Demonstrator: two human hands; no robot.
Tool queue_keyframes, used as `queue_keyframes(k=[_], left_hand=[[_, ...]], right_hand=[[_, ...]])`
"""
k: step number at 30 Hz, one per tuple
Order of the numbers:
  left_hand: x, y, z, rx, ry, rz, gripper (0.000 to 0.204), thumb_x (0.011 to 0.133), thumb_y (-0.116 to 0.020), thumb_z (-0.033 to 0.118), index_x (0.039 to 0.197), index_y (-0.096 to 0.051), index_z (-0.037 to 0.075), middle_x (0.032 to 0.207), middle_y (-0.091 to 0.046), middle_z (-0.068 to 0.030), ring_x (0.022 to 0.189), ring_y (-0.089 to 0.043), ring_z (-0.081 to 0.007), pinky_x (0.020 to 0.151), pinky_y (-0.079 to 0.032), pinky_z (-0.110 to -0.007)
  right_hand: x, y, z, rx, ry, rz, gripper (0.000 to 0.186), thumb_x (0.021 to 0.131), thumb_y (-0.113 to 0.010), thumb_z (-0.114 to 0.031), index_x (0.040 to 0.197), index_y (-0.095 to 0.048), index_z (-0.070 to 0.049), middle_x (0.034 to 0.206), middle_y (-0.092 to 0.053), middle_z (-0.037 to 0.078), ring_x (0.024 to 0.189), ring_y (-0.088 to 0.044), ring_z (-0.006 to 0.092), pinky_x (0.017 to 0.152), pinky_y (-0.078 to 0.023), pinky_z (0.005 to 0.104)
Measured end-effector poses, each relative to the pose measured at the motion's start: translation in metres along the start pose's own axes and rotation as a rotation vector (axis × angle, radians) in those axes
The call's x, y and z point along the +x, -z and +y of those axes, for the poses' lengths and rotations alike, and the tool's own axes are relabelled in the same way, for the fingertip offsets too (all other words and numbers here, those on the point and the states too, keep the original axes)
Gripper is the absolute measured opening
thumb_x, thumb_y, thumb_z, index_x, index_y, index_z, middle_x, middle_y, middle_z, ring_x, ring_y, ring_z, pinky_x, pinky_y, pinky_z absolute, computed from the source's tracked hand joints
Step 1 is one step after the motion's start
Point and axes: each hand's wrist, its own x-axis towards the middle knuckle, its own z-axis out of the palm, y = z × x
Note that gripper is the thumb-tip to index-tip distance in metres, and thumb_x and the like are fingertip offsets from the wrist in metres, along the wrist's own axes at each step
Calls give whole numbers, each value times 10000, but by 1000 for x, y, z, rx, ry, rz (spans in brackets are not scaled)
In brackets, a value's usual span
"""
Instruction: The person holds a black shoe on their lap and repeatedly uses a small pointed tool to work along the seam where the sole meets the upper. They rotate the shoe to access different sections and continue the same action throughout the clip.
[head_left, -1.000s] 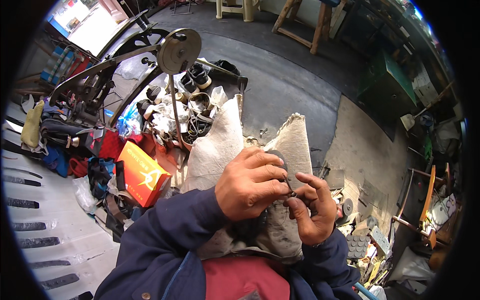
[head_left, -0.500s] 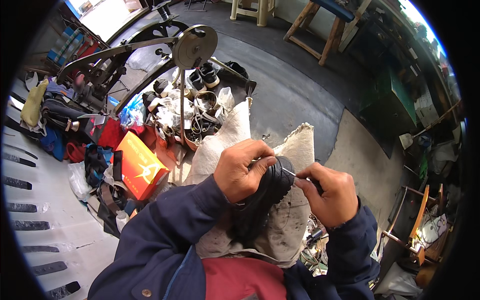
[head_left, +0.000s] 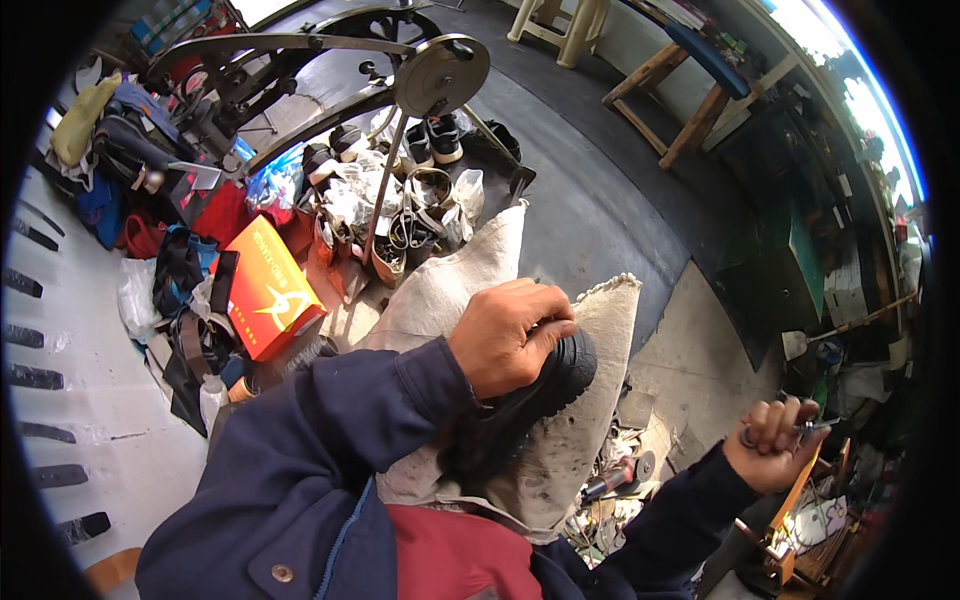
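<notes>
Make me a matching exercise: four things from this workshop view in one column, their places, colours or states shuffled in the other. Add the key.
Column one
1. Left hand
2. Stool
3. Right hand
4. Cardboard box

Column two
A. Orange-red
B. Out to the right, holding a metal object
C. Gripping the black shoe
D. Wooden legs, blue top

Pairs: 1-C, 2-D, 3-B, 4-A

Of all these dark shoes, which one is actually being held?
The black shoe gripped by the left hand. The pale-soled pair farther off has no hand on it.
</notes>
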Motion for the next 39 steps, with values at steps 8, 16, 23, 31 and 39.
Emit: queue_keyframes(k=[8,16,23,31,39], left_hand=[[-1,-4,4,-12,76,-15,90,915,-735,80,944,-699,3,853,-676,-143,781,-662,-276,728,-520,-347],[-17,17,6,-244,274,-105,236,1034,-639,173,1205,-638,11,1037,-707,-96,988,-660,-152,888,-508,-294],[-62,59,18,127,353,-262,422,964,-720,162,1359,-621,50,913,-748,-120,786,-712,-171,732,-544,-292],[-68,74,14,-294,437,-20,229,1056,-584,178,921,-694,29,956,-762,-132,864,-721,-220,777,-528,-355],[-43,31,-4,-1283,281,88,319,1106,-480,339,957,-565,71,830,-643,-118,828,-703,-315,986,-538,-548]], right_hand=[[-55,-4,67,-779,-67,198,399,1052,-573,-158,1405,-569,26,1179,-702,123,528,-369,15,475,-321,177],[-74,-36,110,-1118,-796,-104,214,941,-774,-113,1095,-721,26,719,-607,-55,643,-486,14,560,-373,199],[-84,-33,115,-875,-506,-146,207,1025,-662,-183,914,-699,-13,901,-710,34,711,-606,72,645,-444,213],[-89,-13,82,-843,-721,-214,210,989,-678,-149,847,-677,5,791,-698,62,664,-600,79,609,-466,251],[-78,-29,119,14,-286,-142,349,1069,-560,-346,935,-631,-32,1477,-486,385,1347,-534,485,906,-554,503]])
